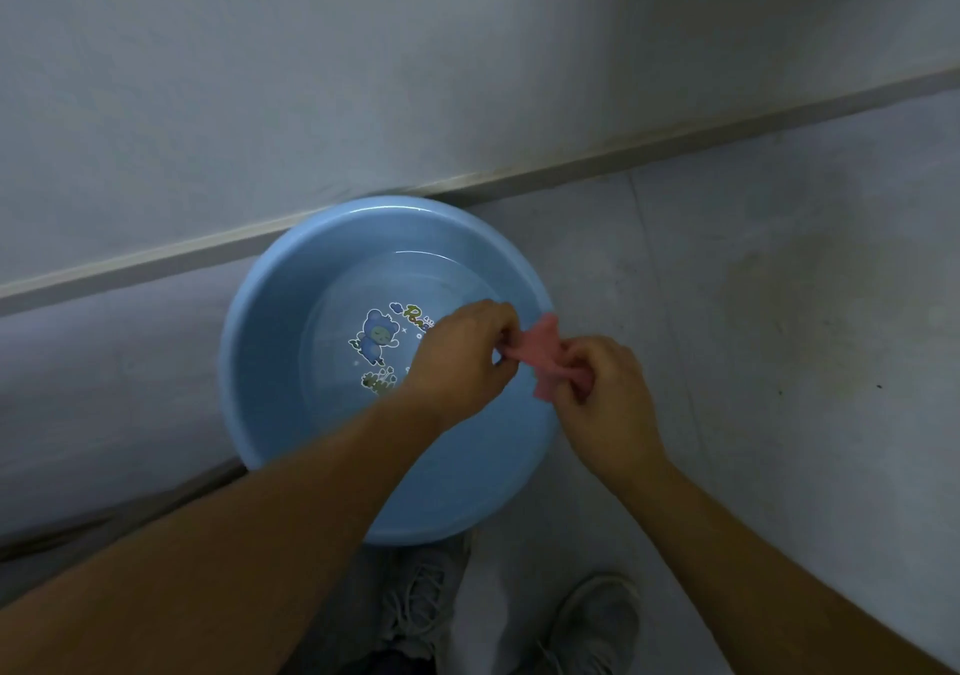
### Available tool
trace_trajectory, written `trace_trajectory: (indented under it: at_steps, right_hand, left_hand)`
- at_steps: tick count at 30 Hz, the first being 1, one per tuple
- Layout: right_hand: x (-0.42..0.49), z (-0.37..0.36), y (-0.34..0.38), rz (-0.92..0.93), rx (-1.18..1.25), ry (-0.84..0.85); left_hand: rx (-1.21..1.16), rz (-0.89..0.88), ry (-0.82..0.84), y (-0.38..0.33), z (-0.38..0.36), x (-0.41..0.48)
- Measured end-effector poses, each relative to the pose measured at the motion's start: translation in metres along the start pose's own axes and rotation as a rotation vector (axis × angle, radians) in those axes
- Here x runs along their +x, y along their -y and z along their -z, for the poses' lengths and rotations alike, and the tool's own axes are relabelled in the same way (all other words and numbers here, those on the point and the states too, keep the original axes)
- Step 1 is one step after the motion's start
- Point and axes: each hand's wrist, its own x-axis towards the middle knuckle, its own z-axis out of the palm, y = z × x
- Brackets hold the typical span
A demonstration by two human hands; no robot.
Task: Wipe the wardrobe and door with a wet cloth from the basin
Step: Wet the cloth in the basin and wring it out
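Two pale sneakers (pixel 592 622) at frame bottom, on grey tiled floor (pixel 779 310). Both forearms reach forward over a blue basin (pixel 260 362) sitting on the floor, far rim against the skirting (pixel 156 258) of a grey wall (pixel 363 50). Shallow water inside, cartoon bear print (pixel 376 336) on the bottom. Pink cloth (pixel 540 349) held above the basin's right rim, bunched, long axis roughly left-right. Left hand (pixel 462 362) and right hand (pixel 605 393) both have fingers clenched on its ends.

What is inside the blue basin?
The basin holds clear water and a cartoon sticker on its bottom; the left hand covers part of the print.
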Motion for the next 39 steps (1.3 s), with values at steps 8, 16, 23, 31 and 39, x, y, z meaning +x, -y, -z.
trace_trajectory:
  at_steps: [8,16,23,31,39]
  right_hand:
    - [0.007,-0.006,0.038,-0.283,0.439,0.086]
    - [0.017,-0.063,0.042,-0.398,0.478,0.174]
    - [0.033,-0.121,0.036,-0.256,0.347,0.225]
    - [0.052,-0.158,0.001,-0.191,0.026,0.299]
    - [0.053,-0.176,-0.005,-0.199,0.015,0.283]
  left_hand:
    - [-0.807,0.455,-0.079,-0.012,0.016,-0.034]
    - [-0.741,0.734,-0.271,0.021,0.009,-0.052]
    - [-0.584,0.865,-0.396,0.057,-0.026,-0.054]
    - [-0.422,0.952,-0.367,0.107,-0.043,-0.044]
    - [-0.426,1.009,-0.377,0.122,-0.059,-0.045]
